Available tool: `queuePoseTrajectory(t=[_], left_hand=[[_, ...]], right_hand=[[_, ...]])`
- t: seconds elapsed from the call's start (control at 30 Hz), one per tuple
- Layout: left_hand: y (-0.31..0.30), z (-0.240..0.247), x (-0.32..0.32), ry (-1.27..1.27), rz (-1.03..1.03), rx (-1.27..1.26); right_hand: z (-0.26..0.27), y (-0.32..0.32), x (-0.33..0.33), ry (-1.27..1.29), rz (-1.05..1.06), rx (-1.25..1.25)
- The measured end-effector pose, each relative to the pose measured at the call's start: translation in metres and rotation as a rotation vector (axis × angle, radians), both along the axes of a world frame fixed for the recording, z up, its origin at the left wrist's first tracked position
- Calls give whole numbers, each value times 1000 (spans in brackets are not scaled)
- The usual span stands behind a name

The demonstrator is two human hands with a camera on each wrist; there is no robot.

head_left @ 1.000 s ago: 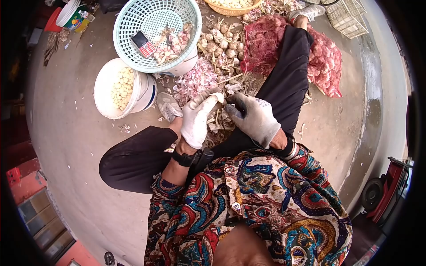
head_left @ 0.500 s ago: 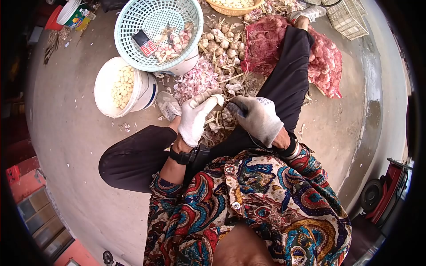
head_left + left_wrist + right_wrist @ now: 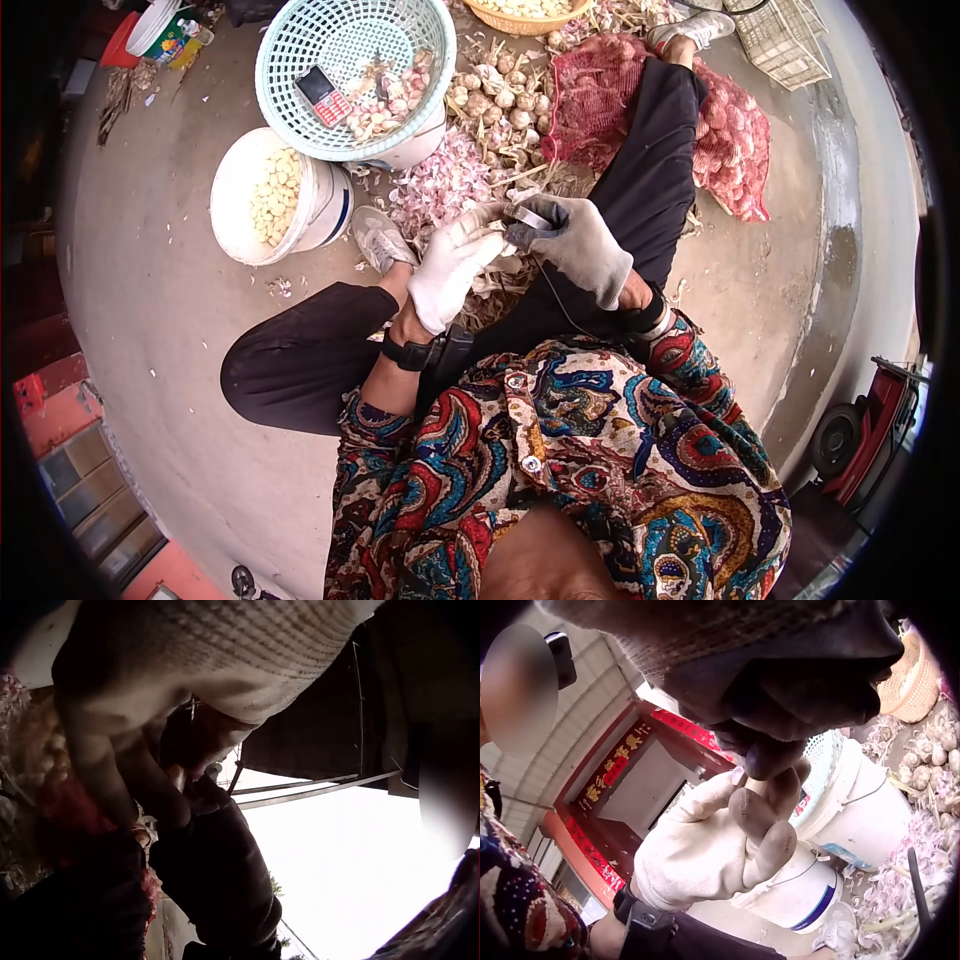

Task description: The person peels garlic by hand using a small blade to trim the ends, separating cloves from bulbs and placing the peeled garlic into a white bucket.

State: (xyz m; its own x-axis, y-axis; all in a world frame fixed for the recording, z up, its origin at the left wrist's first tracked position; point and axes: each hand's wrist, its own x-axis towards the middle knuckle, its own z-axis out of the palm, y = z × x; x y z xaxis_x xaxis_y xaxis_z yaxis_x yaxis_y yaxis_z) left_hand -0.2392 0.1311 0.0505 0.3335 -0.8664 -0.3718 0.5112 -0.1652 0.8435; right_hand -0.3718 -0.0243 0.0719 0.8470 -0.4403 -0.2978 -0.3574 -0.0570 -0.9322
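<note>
Both gloved hands meet in front of the lap, over a heap of garlic skins (image 3: 497,290). My left hand (image 3: 452,262), in a white glove, pinches a garlic clove (image 3: 756,777) between thumb and fingertips; in the head view the fingers mostly hide it. My right hand (image 3: 580,248), in a grey-palmed glove, grips a small flat metal blade (image 3: 530,217) between thumb and curled fingers, right at the left fingertips. A thin dark cord (image 3: 553,290) hangs below the right hand. In the left wrist view the fingers are dark and backlit.
A white bucket (image 3: 325,215) of peeled cloves stands left. Beside it, a pale green basket (image 3: 275,110) holding a phone (image 3: 322,95) and unpeeled cloves sits on another bucket. Pink skins (image 3: 440,185), garlic bulbs (image 3: 500,95) and a red mesh sack (image 3: 735,140) lie ahead.
My right hand has turned and moved up and left to the left fingertips, bringing the metal blade into sight. The white clove that showed above the left fingers is now covered.
</note>
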Motion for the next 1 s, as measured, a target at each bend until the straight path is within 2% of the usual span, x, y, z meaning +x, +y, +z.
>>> queuePoseTrajectory(t=[0.07,0.13,0.17,0.23,0.27,0.33,0.37,0.4,0.47,0.5,0.57,0.6,0.67,0.7,0.8,0.87,0.9,0.93,0.97,1.0], left_hand=[[2,5,0,-38,-21,35],[1,10,-2,161,14,28],[1,11,-4,161,14,27],[2,13,-9,-12,36,116],[-1,26,-10,-36,37,168],[-3,28,-10,-117,28,152],[-3,29,-10,-202,23,135],[-3,26,-11,-202,22,133],[-2,19,-13,-242,60,-56],[-1,18,-11,-242,61,-56],[2,18,-8,-159,48,50],[2,18,-9,-159,48,52],[0,19,-11,-95,112,107],[0,18,-11,-20,114,40],[3,12,-6,50,87,-6],[5,5,-4,44,108,-54],[6,5,-3,73,86,-69],[8,5,-1,102,63,-85],[9,6,0,102,64,-86],[11,6,2,148,76,-72]], right_hand=[[11,-1,1,70,18,-7],[16,0,2,53,-46,57],[15,1,1,53,-46,57],[5,4,0,12,-152,162],[3,6,4,-91,-191,247],[14,2,2,67,-280,484],[-12,-1,-1,-11,-303,597],[-19,-6,-6,-12,-304,595],[-20,-14,-11,-160,-4,717],[-8,-13,-11,-24,-84,754],[-7,8,1,-82,-337,620],[5,14,3,-76,-330,494],[-4,23,9,-233,-266,320],[6,23,6,-111,-272,362],[5,16,6,-85,-300,526],[11,14,14,-150,-553,785],[13,6,9,-206,-457,732],[9,-3,8,-279,-450,778],[7,-8,9,-348,-467,750],[7,-10,11,-290,-533,651]])
